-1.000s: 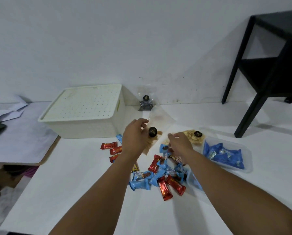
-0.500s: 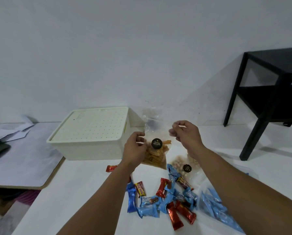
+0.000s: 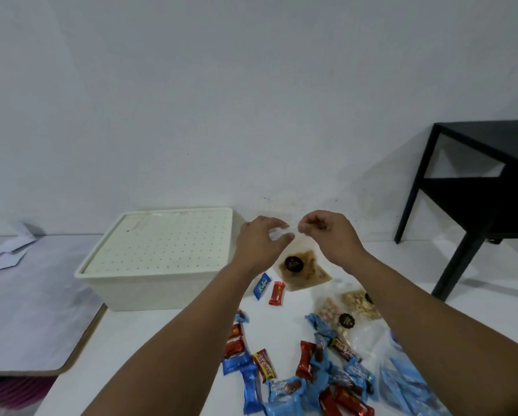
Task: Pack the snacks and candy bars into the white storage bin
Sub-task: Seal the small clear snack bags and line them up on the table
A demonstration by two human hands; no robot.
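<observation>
lidded bin (image 3: 158,253) left, candy bars (image 3: 299,376) scattered

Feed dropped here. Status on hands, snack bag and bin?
Left hand and right hand pinch clear snack bag top, lifted. White storage bin lid on. Candy bars loose.

Plain white wall (image 3: 221,100) fills upper frame, faint scuffs nr its base. Black side table (image 3: 474,187) w/ lower shelf at right edge. White tabletop (image 3: 149,340) lower centre; grey-covered board (image 3: 35,295) lower left.
</observation>
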